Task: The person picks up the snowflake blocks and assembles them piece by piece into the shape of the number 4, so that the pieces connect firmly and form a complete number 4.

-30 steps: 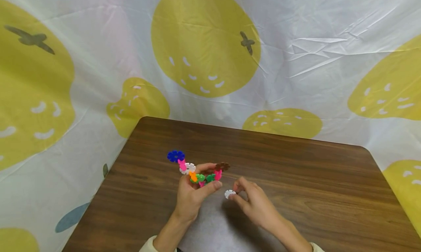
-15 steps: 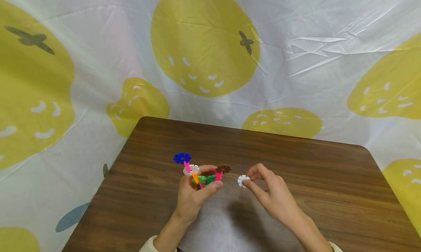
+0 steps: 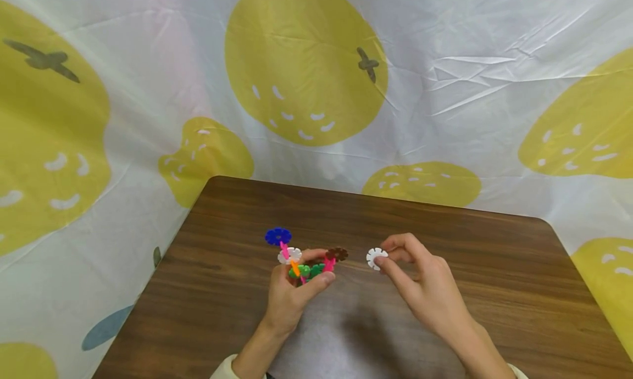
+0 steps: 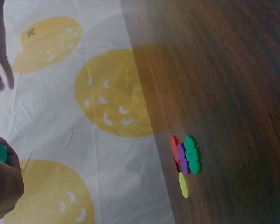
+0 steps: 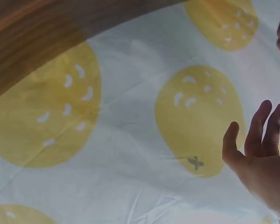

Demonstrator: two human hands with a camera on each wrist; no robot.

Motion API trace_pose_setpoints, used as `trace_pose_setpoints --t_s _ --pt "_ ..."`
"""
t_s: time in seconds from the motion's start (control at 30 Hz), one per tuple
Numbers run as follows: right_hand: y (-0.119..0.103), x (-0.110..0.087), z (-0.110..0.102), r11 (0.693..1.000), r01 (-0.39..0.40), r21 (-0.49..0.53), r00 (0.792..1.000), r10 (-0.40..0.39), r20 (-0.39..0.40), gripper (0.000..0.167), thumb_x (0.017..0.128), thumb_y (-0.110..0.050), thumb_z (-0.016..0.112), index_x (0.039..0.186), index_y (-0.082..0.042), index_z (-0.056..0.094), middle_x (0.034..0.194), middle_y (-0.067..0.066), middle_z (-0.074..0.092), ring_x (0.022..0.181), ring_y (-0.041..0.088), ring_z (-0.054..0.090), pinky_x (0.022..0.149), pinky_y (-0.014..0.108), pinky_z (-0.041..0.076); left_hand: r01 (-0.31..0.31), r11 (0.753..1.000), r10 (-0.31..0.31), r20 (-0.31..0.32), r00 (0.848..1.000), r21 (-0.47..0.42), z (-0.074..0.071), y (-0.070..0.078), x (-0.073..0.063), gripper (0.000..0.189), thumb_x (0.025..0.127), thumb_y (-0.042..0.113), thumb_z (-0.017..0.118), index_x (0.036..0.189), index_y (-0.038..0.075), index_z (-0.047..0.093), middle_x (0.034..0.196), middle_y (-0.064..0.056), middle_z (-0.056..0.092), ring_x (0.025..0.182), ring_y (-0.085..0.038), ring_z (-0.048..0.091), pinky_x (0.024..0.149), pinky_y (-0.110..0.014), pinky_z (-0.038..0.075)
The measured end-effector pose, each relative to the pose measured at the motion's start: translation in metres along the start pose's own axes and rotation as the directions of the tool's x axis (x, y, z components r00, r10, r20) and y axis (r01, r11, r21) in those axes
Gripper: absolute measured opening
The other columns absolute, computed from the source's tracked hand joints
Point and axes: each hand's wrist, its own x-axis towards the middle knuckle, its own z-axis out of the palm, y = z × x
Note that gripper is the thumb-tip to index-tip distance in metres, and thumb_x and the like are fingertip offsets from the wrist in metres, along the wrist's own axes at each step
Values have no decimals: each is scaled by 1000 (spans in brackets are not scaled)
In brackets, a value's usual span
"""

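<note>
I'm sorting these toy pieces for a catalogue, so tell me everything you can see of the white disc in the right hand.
The white disc is a flat, round piece with slots around its rim, giving it a flower-like outline; it looks like plastic. The right hand pinches it by one edge, its broad face turned toward the head camera. It appears to be held above the table, apart from the linked colored pieces. Whether its middle has a hole is unclear.

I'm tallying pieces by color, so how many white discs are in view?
2: one white disc pinched in the right hand, another white disc joined into the chain the left hand holds. More may be hidden.
</note>
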Motion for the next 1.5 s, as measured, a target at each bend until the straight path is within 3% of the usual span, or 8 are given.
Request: trace_pose_setpoints --t_s 0.17,0.47,0.77,1.5 --pt "-7 2 -2 1000 21 18 1000 -21 -17 22 93 -8 76 110 -19 66 82 -16 75 87 -1 69 64 16 59 -15 999 15 7 1000 49 2 1 0 34 82 -1 79 115 -4 72 102 3 77 86 -6 69 75 -20 58" --pt "-18 8 -2 996 88 -6 994 -88 -61 25 92 -7 77 111 -20 68 83 -13 74 82 1 69 61 14 56 -23 998 22 17 1000 63 4 1 -1 33 81 -1 80 114 0 74 111 -22 74 88 -7 70 74 -23 60" --pt "-30 16 0 989 123 -76 987 -131 -98 22 92 -7 76 111 -18 70 87 -11 76 85 5 69 75 15 47 -10 996 10 7 1000 88 7 0 -1 33 81 0 81 113 2 75 110 -20 75 90 -8 70 77 -24 61" --pt "-37 26 9 964 226 -144 970 -236 -64 24 89 -3 78 110 -12 74 84 -9 74 78 8 65 64 25 50 -37 996 37 -5 999 77 11 -3 2 32 81 -2 81 113 1 74 109 -20 76 94 -11 73 81 -28 63"
